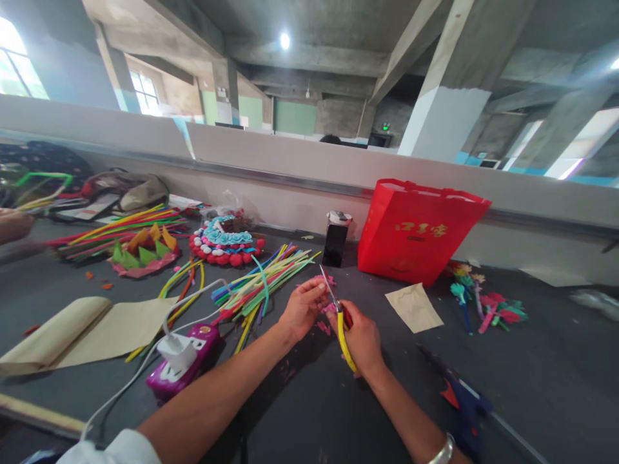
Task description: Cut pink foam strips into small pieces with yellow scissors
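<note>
My right hand (362,338) grips a pair of scissors (346,345) with yellow handles, the blades pointing up and away from me. Close to the blades, my left hand (304,308) has its thumb and fingers pinched together. What it holds is too small to make out. Bright pink scraps (324,327) lie on the dark table below and behind both hands. To the left of my left hand is a loose bundle of coloured pipe cleaners (275,277).
A purple power strip (206,335) with a white plug stands left. Behind are a dark bottle (336,241) and a red bag (420,235). A glue gun (459,399) lies right, paper flowers (498,309) beyond it. Another person's hand (14,225) shows far left.
</note>
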`<state>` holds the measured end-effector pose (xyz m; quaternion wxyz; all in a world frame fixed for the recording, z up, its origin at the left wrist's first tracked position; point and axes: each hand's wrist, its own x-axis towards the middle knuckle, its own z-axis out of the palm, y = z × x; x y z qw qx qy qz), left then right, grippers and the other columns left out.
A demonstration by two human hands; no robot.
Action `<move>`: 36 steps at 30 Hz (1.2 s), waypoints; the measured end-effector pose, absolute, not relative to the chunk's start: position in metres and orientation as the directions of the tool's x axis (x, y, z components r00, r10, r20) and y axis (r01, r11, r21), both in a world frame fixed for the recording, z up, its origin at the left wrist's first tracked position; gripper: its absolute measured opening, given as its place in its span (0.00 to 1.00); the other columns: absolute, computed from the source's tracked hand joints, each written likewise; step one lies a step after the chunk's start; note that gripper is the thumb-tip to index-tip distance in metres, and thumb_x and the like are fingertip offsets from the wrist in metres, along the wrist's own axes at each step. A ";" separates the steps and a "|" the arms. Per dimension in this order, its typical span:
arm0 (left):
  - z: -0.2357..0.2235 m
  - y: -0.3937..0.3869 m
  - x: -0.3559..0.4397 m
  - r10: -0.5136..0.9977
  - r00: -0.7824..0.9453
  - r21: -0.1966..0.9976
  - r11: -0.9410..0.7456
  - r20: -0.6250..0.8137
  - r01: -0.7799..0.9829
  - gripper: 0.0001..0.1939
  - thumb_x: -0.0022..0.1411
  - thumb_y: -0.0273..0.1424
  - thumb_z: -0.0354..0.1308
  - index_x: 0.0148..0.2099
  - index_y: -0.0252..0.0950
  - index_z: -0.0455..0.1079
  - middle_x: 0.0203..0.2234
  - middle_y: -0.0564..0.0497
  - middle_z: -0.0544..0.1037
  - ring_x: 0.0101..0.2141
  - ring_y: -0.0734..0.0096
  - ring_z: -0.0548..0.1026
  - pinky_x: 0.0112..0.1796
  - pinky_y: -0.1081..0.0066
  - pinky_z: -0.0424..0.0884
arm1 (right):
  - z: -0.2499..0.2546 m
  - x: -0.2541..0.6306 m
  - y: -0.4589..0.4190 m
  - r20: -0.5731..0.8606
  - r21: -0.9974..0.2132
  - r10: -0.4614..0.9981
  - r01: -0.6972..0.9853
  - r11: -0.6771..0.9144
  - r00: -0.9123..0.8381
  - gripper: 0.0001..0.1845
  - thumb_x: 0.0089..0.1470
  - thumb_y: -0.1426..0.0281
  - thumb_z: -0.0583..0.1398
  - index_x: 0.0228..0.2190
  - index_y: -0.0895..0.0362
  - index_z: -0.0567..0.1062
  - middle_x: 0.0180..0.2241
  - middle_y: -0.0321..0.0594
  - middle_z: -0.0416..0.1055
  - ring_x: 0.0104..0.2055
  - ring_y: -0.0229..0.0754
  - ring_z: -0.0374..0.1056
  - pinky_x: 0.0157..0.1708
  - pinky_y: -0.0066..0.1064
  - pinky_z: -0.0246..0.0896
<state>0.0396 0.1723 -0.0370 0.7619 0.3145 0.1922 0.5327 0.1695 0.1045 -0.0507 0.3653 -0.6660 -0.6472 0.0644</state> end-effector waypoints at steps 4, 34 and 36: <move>-0.038 0.173 0.040 0.950 0.308 0.693 0.193 0.044 -0.694 0.12 0.46 0.28 0.70 0.35 0.33 0.74 0.26 0.52 0.77 0.25 0.76 0.72 0.31 0.73 0.67 | -0.051 0.169 0.105 0.400 -0.550 0.905 0.828 0.111 0.144 0.18 0.58 0.54 0.53 0.41 0.52 0.74 0.25 0.35 0.76 0.21 0.38 0.71 0.19 0.23 0.54; -0.039 0.175 0.040 0.978 0.209 0.733 0.128 0.021 -0.669 0.11 0.44 0.30 0.69 0.32 0.33 0.74 0.20 0.55 0.73 0.21 0.80 0.67 0.26 0.76 0.63 | -0.055 0.170 0.107 0.408 -0.493 0.907 0.861 0.125 0.102 0.16 0.56 0.56 0.58 0.42 0.50 0.74 0.27 0.35 0.78 0.28 0.42 0.74 0.24 0.24 0.53; -0.039 0.175 0.040 0.975 0.223 0.728 0.144 0.012 -0.670 0.11 0.44 0.30 0.69 0.32 0.33 0.75 0.20 0.55 0.73 0.21 0.79 0.68 0.27 0.75 0.64 | -0.055 0.171 0.107 0.399 -0.493 0.911 0.862 0.117 0.104 0.16 0.56 0.56 0.58 0.42 0.50 0.74 0.26 0.35 0.77 0.27 0.42 0.74 0.23 0.24 0.52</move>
